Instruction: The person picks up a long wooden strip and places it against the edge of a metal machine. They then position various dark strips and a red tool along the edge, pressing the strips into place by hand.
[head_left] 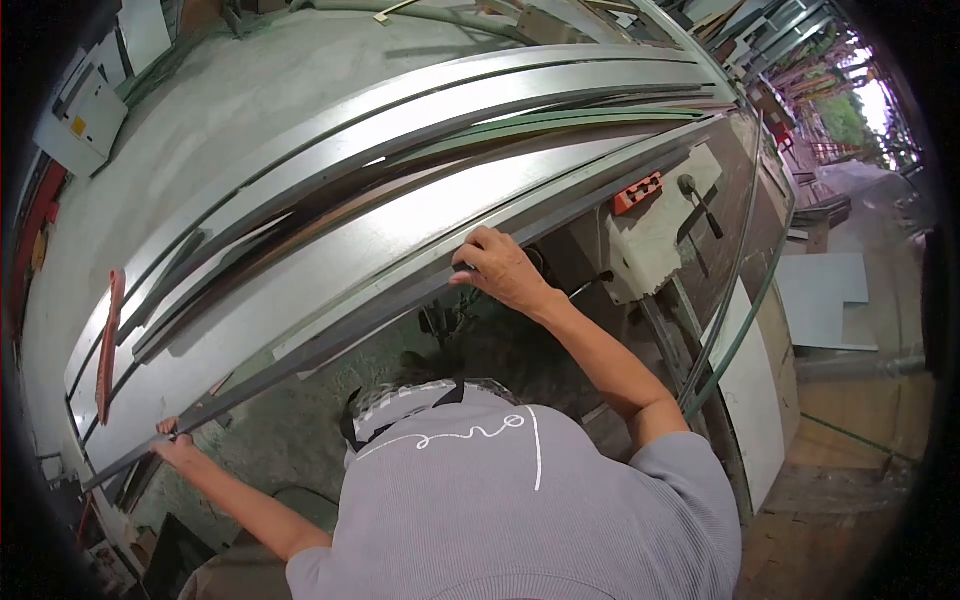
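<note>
A long dark grey metal bar (370, 317) runs diagonally along the near edge of the bench. At its lower left end, my left hand (178, 447) is closed with curled fingers at the bar's edge, around something small and dark. My right hand (492, 266) is bent over the bar near its middle, thumb and fingers pinched on a small dark object (463, 267) that is mostly hidden. Beyond the bar lies a wide shiny metal sheet (400, 205).
An orange-red block with holes (637, 193) and a dark-handled lever (700, 205) are right of my right hand. A red strip (109, 345) crosses the sheets at left. Green strips (540, 127) lie farther back. A white cabinet (85, 120) stands at upper left.
</note>
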